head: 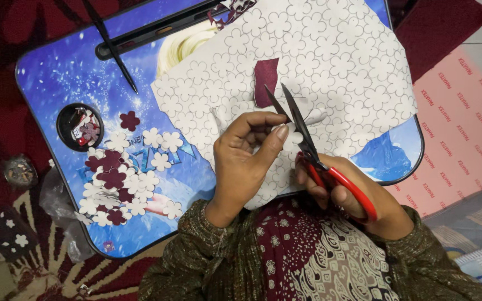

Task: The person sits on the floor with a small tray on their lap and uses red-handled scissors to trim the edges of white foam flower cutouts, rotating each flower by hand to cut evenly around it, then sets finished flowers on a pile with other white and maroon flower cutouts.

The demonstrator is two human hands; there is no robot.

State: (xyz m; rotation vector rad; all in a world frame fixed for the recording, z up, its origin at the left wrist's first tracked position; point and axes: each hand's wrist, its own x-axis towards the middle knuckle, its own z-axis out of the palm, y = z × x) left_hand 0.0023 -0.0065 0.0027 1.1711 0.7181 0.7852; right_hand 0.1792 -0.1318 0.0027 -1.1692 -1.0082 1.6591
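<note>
Scissors [308,139] sit gripped in the right hand [352,192], blades apart; left hand [246,156] pinches the patterned sheet [330,61].

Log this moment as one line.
left hand: pinches sheet | right hand: scissors, blades open at sheet | cut flowers: piled on tray

I see even, fairly bright indoor light, with soft glare on the glossy blue worktop [57,72]. Shadows are faint; the dark red corners look dim and slightly soft.

No packages, labels, signs, screens
</note>
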